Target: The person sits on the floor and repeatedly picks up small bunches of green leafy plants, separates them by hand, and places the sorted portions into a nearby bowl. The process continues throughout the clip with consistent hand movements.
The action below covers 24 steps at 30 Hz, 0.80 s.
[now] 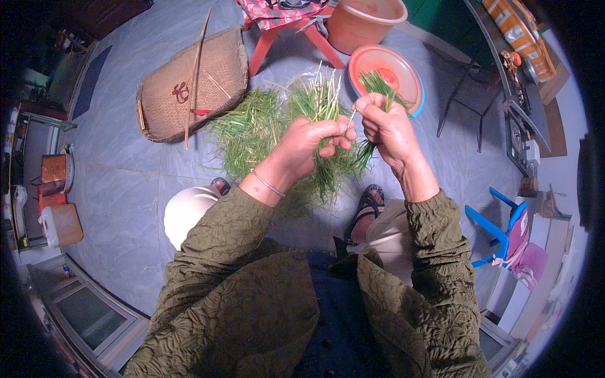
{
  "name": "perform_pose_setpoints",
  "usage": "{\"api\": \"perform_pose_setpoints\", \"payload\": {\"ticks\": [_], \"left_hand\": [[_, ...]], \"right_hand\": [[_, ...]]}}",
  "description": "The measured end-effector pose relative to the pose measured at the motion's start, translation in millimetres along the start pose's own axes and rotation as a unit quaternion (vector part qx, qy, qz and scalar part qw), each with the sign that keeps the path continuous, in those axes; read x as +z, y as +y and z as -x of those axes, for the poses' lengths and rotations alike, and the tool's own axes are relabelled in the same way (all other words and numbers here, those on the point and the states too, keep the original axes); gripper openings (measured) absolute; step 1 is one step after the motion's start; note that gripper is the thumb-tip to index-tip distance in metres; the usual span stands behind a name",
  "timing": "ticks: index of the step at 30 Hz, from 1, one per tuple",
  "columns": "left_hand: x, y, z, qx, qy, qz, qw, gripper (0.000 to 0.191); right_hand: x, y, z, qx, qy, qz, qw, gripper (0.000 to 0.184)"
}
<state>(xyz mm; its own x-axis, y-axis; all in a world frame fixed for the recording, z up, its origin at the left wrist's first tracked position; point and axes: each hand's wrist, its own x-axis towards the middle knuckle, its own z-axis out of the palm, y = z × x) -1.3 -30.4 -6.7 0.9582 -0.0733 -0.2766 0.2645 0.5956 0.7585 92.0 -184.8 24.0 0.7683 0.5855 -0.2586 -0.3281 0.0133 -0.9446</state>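
Note:
My left hand, with a bangle on its wrist, is closed around a bunch of green stalks whose pale ends point up and away from me. Close beside it, my right hand grips a second bunch of green stalks. Between thumb and finger the right hand also pinches a thin pale stalk that reaches to the left fingertips. Below both hands a loose heap of green stalks and leaves spreads over the floor, partly on clear plastic. A round reddish lid or basin sits behind the right hand.
Left of the heap lies a woven basket tray with a long wooden stick across it. Beyond stand a red stool and an orange bucket. A blue chair is at right, a plastic jug at left.

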Motion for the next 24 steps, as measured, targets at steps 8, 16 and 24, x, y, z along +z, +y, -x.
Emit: {"api": "perform_pose_setpoints", "payload": {"ticks": [8, 16, 24], "left_hand": [[1.1, 0.2, 0.3, 0.006, 0.003, -0.001, 1.0, 0.019], [-4.2, -8.2, -5.9, 0.08, 0.039, -0.073, 0.993, 0.015], [-1.6, -5.7, -3.2, 0.088, 0.054, -0.117, 0.988, 0.014]], "right_hand": [[2.3, -2.1, 0.6, -0.01, -0.01, 0.011, 1.0, 0.013], [2.3, 5.2, 0.3, -0.093, -0.038, 0.157, 0.983, 0.011], [-0.5, 7.4, 2.6, -0.135, -0.026, 0.299, 0.944, 0.013]]}}
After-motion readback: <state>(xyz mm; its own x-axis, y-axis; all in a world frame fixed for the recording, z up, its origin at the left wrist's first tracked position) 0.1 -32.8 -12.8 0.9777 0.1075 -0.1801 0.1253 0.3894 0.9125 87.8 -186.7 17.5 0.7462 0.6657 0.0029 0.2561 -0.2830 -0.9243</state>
